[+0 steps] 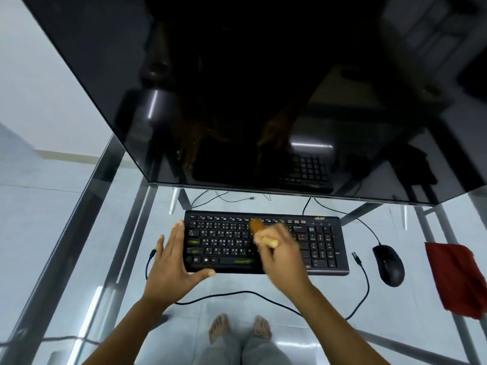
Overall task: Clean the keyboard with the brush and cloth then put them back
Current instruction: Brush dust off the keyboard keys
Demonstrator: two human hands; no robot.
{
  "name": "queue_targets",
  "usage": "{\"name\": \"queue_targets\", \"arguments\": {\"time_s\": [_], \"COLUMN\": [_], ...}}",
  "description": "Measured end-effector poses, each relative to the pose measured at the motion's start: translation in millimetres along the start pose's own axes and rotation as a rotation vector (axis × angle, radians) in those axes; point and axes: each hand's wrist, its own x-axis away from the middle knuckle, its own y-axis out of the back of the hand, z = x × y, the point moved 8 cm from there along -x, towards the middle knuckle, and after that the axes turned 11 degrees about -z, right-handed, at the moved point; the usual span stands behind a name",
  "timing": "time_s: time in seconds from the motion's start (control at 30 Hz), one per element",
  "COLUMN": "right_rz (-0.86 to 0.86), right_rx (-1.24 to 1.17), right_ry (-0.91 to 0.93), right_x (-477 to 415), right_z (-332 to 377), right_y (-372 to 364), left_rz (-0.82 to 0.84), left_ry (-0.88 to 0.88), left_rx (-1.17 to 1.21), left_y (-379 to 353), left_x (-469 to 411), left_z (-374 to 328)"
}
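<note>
A black keyboard (319, 243) lies on the glass desk below the monitor. My right hand (283, 256) is over its middle, gripping a small brush (257, 227) with a pale wooden handle and orange-brown bristles; the bristles touch the upper key rows and are motion-blurred. My left hand (171, 262) holds the keyboard's left end, fingers along the side and thumb on the front edge. A red cloth (458, 280) lies crumpled on the desk at the far right, apart from both hands.
A large dark monitor (263, 88) overhangs the back of the desk. A black mouse (388, 264) sits right of the keyboard. A loose black cable (247, 293) curves along the glass desk (79, 233) in front. My feet show through the glass.
</note>
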Motion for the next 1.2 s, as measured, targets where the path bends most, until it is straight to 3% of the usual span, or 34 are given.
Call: {"name": "queue_targets", "arguments": {"time_s": [0.07, 0.17, 0.2, 0.27, 0.33, 0.4, 0.47, 0.57, 0.6, 0.7, 0.73, 0.8, 0.87, 0.97, 1.1, 1.13, 1.2], "right_rz": [0.211, -0.009, -0.023, 0.114, 0.21, 0.187, 0.117, -0.102, -0.085, 0.255, 0.24, -0.027, -0.115, 0.198, -0.153, -0.141, 0.061], "right_rx": [-0.034, -0.101, -0.078, -0.061, -0.198, -0.348, -0.329, -0.158, -0.171, -0.195, -0.178, -0.14, -0.181, -0.146, -0.074, -0.14, -0.202], "right_ry": [0.018, 0.028, 0.016, 0.003, -0.119, -0.32, -0.415, -0.273, -0.248, -0.275, -0.282, -0.281, -0.307, -0.338, -0.207, -0.213, -0.274], "right_x": [19, 21, 21, 26, 31, 30, 23, 10, 10, 21, 17, -4, -16, -13, -39, -41, -39], "right_z": [20, 29, 27, 34, 38, 30, 16, 15, 17, 29, 24, 14, 11, 18, 21, 25, 35], "right_y": [-28, -22, -23, -38, -53, -61, -60, -34, -33, -60, -59, -34, -24, -54, -30, -35, -62], "left_rz": [-0.016, -0.028, -0.027, -0.024, -0.023, -0.022, -0.019, -0.025, -0.029, -0.036, -0.032, -0.022, -0.027, -0.028, -0.036, -0.039, -0.037], "left_ry": [-0.028, -0.041, -0.04, -0.041, -0.035, -0.028, -0.026, -0.028, -0.029, -0.042, -0.042, -0.034, -0.029, -0.033, -0.025, -0.029, -0.04], "left_rx": [-0.011, -0.006, -0.002, 0.008, 0.011, 0.005, 0.012, 0.025, 0.028, 0.036, 0.036, 0.045, 0.048, 0.036, 0.056, 0.053, 0.04], "left_y": [1, 3, 3, 5, 4, 4, 2, 3, 3, 4, 4, 3, 4, 4, 6, 6, 6], "left_x": [2, 1, 1, 2, 2, 2, 2, 1, 1, 1, 1, 1, 1, 2, 1, 1, 3], "left_z": [-2, -5, -6, -6, -5, -3, -1, -1, -1, -1, -1, -2, -1, 0, -3, -3, -3]}}
